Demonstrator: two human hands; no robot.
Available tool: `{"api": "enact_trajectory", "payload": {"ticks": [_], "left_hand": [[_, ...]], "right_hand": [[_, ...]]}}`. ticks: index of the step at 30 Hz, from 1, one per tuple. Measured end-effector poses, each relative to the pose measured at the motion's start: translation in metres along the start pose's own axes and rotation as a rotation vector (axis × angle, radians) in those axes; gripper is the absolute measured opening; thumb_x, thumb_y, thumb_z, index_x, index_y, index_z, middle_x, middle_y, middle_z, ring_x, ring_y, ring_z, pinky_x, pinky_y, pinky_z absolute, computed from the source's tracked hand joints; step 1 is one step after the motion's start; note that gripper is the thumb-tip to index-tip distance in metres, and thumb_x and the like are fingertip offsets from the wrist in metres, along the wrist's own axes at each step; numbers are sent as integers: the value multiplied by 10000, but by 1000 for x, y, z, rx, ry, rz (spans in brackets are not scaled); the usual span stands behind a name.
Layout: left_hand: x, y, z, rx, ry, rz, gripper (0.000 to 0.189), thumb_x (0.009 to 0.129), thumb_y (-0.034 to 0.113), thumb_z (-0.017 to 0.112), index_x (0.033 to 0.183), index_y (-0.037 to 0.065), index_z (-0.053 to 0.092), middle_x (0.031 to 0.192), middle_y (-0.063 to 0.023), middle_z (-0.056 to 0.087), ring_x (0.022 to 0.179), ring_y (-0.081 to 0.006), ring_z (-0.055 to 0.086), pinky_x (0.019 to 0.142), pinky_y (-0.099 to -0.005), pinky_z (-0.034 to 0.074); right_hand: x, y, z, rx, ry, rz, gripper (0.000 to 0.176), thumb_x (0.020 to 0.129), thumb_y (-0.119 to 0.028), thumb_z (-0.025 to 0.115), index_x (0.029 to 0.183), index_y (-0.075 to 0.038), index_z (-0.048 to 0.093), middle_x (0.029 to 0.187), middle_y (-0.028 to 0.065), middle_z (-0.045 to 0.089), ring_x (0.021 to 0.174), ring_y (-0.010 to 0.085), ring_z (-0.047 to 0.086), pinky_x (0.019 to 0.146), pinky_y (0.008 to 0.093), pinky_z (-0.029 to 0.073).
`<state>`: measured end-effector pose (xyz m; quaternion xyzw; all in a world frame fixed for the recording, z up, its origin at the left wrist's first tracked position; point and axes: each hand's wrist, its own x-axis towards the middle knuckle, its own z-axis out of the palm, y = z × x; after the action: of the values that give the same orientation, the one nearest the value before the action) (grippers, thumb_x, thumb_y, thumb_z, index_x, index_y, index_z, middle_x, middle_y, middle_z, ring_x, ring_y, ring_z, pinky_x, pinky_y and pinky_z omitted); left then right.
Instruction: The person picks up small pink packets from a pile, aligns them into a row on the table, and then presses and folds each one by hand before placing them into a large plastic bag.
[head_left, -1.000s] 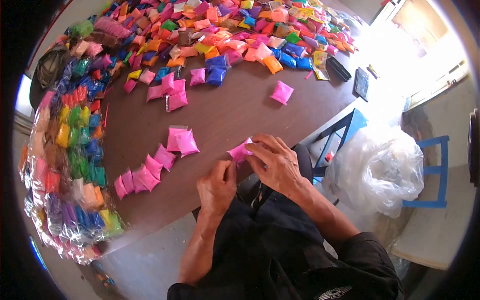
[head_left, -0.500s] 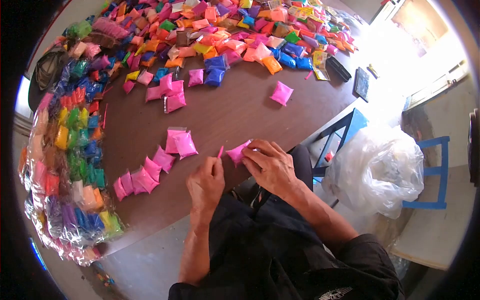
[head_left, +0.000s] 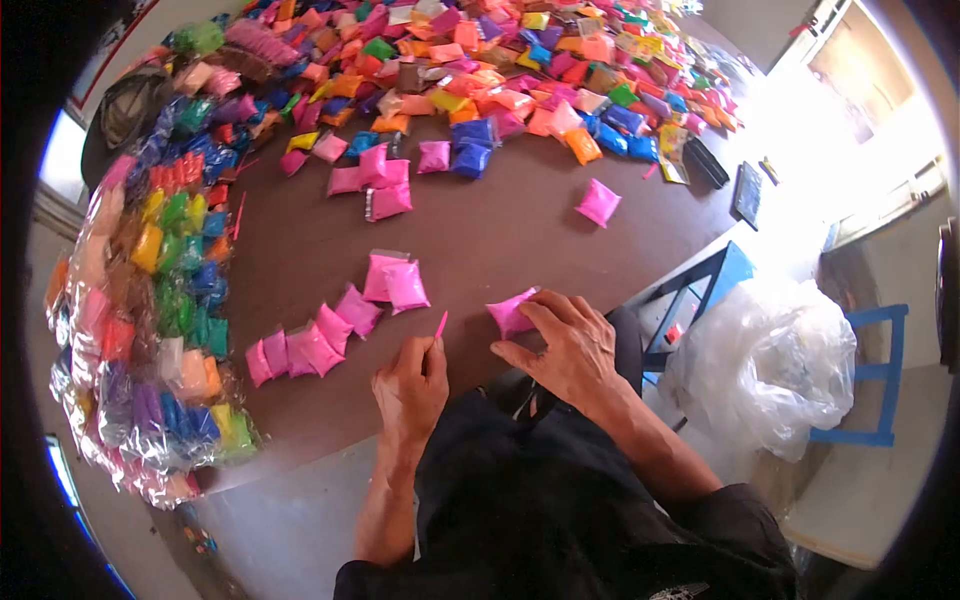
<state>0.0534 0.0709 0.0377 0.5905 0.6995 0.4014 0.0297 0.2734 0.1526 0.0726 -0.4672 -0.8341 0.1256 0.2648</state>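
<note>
My left hand [head_left: 411, 385] is closed around a thin pink stick [head_left: 441, 325], its tip poking up past the thumb. The stick's lower end is hidden in the fist. A pink packet [head_left: 511, 314] lies on the brown table in front of my right hand [head_left: 570, 345]. The fingertips of that hand rest at the packet's right side, while the thumb is stretched out to the left, apart from it. To the left, a row of pink packets [head_left: 316, 348] runs along the table, with two overlapping pink packets [head_left: 406, 286] at its upper end.
A large heap of colourful packets [head_left: 480, 95] covers the far side. Clear bags of packets [head_left: 180, 290] line the left edge. A lone pink packet [head_left: 598, 203] lies at right, near a phone [head_left: 747, 194] and a black case [head_left: 707, 163]. A plastic bag [head_left: 765, 360] hangs by a blue chair [head_left: 880, 375].
My right thumb has come away from the pink packet and the hand has spread. The left hand still holds the stick. The whole view has shifted slightly.
</note>
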Motion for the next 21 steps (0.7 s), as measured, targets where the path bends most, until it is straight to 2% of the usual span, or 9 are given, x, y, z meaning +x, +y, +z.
{"api": "enact_trajectory", "payload": {"ticks": [2, 6, 9, 12, 14, 17, 20, 21], "left_hand": [[-9, -9, -9, -9, 71, -16, 66, 981, 79, 781, 961, 95, 720, 697, -133, 676, 596, -355, 687, 551, -426, 528], [-26, -25, -26, 24, 127, -159, 72, 981, 80, 799, 966, 75, 728, 709, -114, 679, 590, -264, 693, 560, -364, 531], [-31, -23, -33, -25, 96, -191, 77, 974, 71, 806, 970, 71, 729, 704, -106, 678, 573, -253, 685, 552, -363, 530], [-33, -5, -15, -127, 101, -72, 82, 967, 69, 811, 972, 73, 729, 721, -121, 692, 579, -276, 692, 556, -375, 538], [-25, 17, -5, -219, 55, -77, 88, 958, 58, 813, 969, 75, 727, 738, -134, 703, 607, -295, 707, 569, -387, 547], [-9, 44, 18, -309, 32, -45, 102, 942, 43, 815, 965, 77, 722, 760, -145, 715, 643, -325, 721, 582, -409, 555], [-1, 54, 43, -368, 38, 43, 113, 929, 34, 816, 963, 74, 717, 764, -142, 715, 654, -340, 723, 582, -427, 554], [-1, 57, 49, -387, 39, 79, 115, 926, 32, 817, 963, 73, 715, 762, -139, 714, 653, -342, 722, 581, -432, 553]], "right_hand": [[1, -7, 5, -39, -10, 3, 475, 865, -414, 874, 1172, -77, 739, 1248, 102, 740, 1145, 340, 701, 955, 489, 561], [0, -1, 15, -62, 15, -27, 482, 883, -372, 865, 1232, -75, 717, 1270, 110, 738, 1140, 336, 719, 946, 475, 584], [0, 2, 12, -28, 37, -44, 462, 906, -331, 845, 1263, -69, 711, 1270, 126, 750, 1110, 339, 745, 925, 468, 607], [4, 1, 8, 13, 57, -43, 405, 937, -291, 815, 1256, -59, 724, 1225, 148, 773, 1049, 353, 769, 880, 459, 625], [4, 1, 6, 62, 70, -16, 360, 959, -268, 793, 1236, -45, 735, 1186, 166, 789, 1017, 373, 775, 846, 450, 626], [3, 0, -5, 319, -28, 235, 299, 1011, -241, 750, 1213, -21, 741, 1090, 182, 786, 936, 295, 785, 814, 377, 610], [2, 3, -15, 526, -120, 391, 282, 1066, -227, 701, 1207, 16, 732, 986, 133, 773, 866, 150, 730, 786, 321, 579], [-1, 3, -14, 615, -92, 392, 276, 1075, -218, 693, 1201, 24, 731, 969, 113, 762, 869, 122, 701, 777, 310, 572]]}}
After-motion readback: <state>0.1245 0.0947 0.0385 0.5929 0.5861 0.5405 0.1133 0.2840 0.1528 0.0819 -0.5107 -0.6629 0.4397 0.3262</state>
